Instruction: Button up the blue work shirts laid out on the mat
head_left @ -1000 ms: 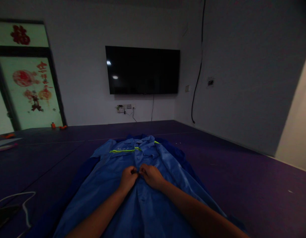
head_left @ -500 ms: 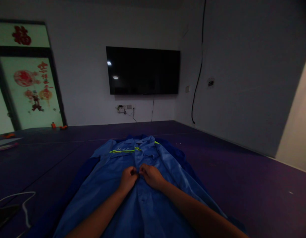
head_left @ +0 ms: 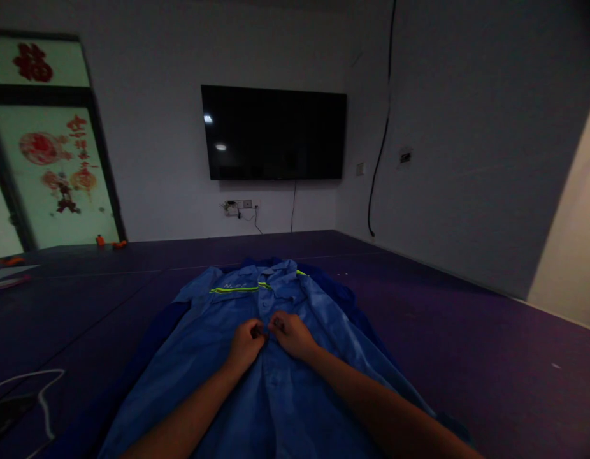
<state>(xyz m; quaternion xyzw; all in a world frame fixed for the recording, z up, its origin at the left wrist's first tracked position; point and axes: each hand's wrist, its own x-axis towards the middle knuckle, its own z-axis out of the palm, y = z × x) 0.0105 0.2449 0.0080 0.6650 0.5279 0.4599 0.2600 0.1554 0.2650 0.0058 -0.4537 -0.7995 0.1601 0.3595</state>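
A blue work shirt [head_left: 228,312] with a collar and yellow-green stripes lies front side up, its collar pointing away from me. Its darker blue sleeves spread out at both sides. At the middle of the button front, my left hand [head_left: 248,339] is closed, with thumb and fingers pinched on the placket edge. My right hand [head_left: 291,334] faces it from the other side, fingers curled and pinching the shirt front too. The fingertips of both hands almost meet. Whatever button lies between them is hidden. Higher up, a button [head_left: 264,305] shows on the placket.
The shirt rests on a wide purple surface [head_left: 443,331]. A white cable [head_left: 45,408] and a dark object [head_left: 8,411] lie at the lower left. Small orange items [head_left: 100,241] sit near the door. A television [head_left: 276,134] hangs on the far wall.
The camera view has shifted slightly. Both hands stay at the same spot on the shirt front, and the fingers of my right hand have lifted and curled a little more.
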